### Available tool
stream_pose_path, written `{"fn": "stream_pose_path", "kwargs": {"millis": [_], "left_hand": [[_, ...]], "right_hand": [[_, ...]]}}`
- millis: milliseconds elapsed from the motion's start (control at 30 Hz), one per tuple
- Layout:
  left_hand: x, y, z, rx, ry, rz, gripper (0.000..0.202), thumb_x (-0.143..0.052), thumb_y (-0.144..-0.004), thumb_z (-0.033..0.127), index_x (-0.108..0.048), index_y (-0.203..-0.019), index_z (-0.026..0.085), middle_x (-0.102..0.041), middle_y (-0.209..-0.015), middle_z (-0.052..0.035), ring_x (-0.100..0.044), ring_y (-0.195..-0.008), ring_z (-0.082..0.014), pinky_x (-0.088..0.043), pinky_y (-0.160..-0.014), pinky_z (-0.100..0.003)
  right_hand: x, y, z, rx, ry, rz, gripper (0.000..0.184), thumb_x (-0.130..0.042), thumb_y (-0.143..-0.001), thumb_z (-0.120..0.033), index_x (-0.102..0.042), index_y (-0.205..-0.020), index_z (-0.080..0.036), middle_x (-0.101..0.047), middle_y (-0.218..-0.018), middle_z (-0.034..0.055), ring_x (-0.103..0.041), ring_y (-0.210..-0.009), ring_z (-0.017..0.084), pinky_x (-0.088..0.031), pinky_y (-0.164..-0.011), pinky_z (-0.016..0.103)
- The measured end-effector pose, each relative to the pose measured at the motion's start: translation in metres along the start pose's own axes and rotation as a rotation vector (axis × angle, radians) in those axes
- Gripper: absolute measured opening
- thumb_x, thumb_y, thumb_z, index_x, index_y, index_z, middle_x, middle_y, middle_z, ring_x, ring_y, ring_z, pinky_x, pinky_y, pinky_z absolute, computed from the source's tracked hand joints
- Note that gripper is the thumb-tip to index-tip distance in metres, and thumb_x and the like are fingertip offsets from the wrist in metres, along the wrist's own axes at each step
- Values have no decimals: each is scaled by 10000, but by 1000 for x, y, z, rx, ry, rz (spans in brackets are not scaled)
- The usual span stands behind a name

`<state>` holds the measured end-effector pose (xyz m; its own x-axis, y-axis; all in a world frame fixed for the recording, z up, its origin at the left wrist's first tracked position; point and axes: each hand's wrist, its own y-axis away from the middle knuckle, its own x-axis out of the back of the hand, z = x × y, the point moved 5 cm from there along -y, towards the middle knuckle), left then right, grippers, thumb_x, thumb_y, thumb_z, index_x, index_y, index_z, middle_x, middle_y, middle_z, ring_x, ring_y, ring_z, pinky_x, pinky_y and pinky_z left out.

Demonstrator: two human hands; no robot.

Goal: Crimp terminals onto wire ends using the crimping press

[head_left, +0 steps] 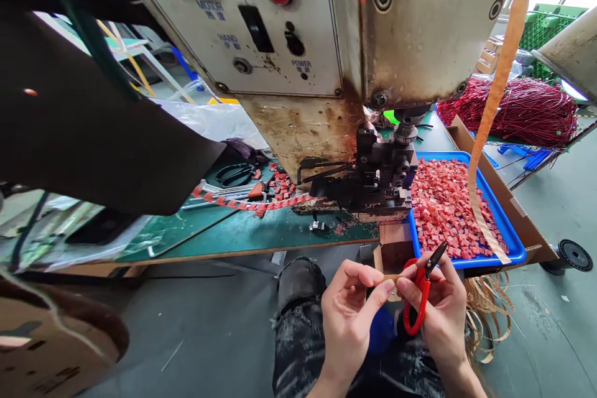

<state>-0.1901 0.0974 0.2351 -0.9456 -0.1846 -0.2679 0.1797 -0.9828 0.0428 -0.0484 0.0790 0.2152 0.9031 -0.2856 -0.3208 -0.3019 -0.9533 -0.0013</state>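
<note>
Right hand (441, 308) grips a pair of small red-handled metal snips (422, 292), blades pointing up and right, closed around its loop handle. Left hand (349, 311) meets it, thumb and forefinger pinched at a small item too small to identify. Both hands sit just below the blue plastic tray (506, 230) of red square pieces (443, 205).

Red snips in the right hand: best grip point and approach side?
Take the red snips by the looped red handle, coming from below, on the person's side. The dark blades point up and away toward the blue tray; the right hand already wraps the loop.
</note>
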Motion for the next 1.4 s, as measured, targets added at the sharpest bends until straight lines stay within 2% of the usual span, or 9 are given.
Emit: {"fn": "stream_pose_path", "kwargs": {"millis": [267, 433, 500, 600, 767, 900, 1067, 1267, 1400], "left_hand": [[3, -4, 10, -59, -253, -131, 214, -800, -758, 261, -715, -947, 207, -808, -808, -47, -784, -782, -201, -635, -776, -268], [6, 2, 11, -224, -441, -32, 19, -708, -816, 226, -691, -810, 220, -740, -679, 12, -734, -627, -151, -592, -616, -201], [6, 3, 9, -250, -420, 1, 84, -686, -822, 217, -637, -753, 217, -691, -665, 24, -699, -595, -134, -573, -575, -188], [3, 1, 5, -194, -367, -22, 142, -686, -829, 224, -585, -731, 216, -656, -657, 36, -675, -577, -121, -564, -563, -182], [1, -6, 5, -128, -348, -168, 163, -759, -816, 208, -605, -865, 229, -741, -672, 48, -731, -625, -121, -584, -623, -159], [1, -6, 20, -392, -433, -288, 274, -741, -833, 104, -688, -1045, 268, -803, -837, 38, -769, -754, -112, -606, -744, -161], [1, -1, 33, -685, -487, -384, 225, -667, -888, 40, -749, -955, 239, -805, -900, -7, -769, -787, -115, -616, -736, -162], [0, -1, 35, -627, -400, -349, 228, -699, -867, 31, -754, -937, 240, -808, -846, 12, -768, -738, -114, -619, -709, -158], [-1, 0, 36, -591, -354, -335, 198, -708, -867, 52, -762, -892, 241, -814, -841, 9, -770, -730, -120, -620, -704, -163]], "right_hand": [[-7, 1, -5, 271, 247, -55, 180, -729, -912, -198, -636, -1061, -237, -755, -872, 35, -752, -772, 163, -631, -709, 239], [-9, 4, -10, 462, 394, -9, 216, -668, -900, -112, -634, -1064, -248, -749, -833, 6, -745, -724, 137, -618, -687, 198], [-7, 6, -9, 488, 418, 13, 191, -680, -888, -114, -640, -1021, -246, -743, -795, -3, -734, -686, 131, -606, -664, 187], [0, 7, -4, 423, 369, 61, 156, -729, -877, -165, -641, -978, -246, -734, -764, -10, -721, -647, 130, -588, -623, 179], [9, 0, 9, 23, 85, 11, 332, -865, -792, -285, -625, -1019, -253, -747, -758, -20, -703, -627, 147, -591, -611, 219], [10, -6, 8, -114, -38, -26, 428, -930, -712, -274, -639, -1024, -243, -740, -774, -30, -685, -637, 134, -586, -626, 224], [8, -8, 11, -88, -94, -107, 398, -904, -757, -266, -649, -1060, -235, -740, -790, -12, -695, -655, 142, -607, -649, 249], [8, -2, -6, 173, 28, -89, 351, -853, -821, -189, -670, -1107, -277, -796, -986, 18, -755, -833, 148, -628, -776, 244], [1, -3, -26, 392, 60, -169, 323, -837, -824, -115, -686, -1064, -268, -814, -941, 19, -778, -790, 157, -647, -733, 242]]}}
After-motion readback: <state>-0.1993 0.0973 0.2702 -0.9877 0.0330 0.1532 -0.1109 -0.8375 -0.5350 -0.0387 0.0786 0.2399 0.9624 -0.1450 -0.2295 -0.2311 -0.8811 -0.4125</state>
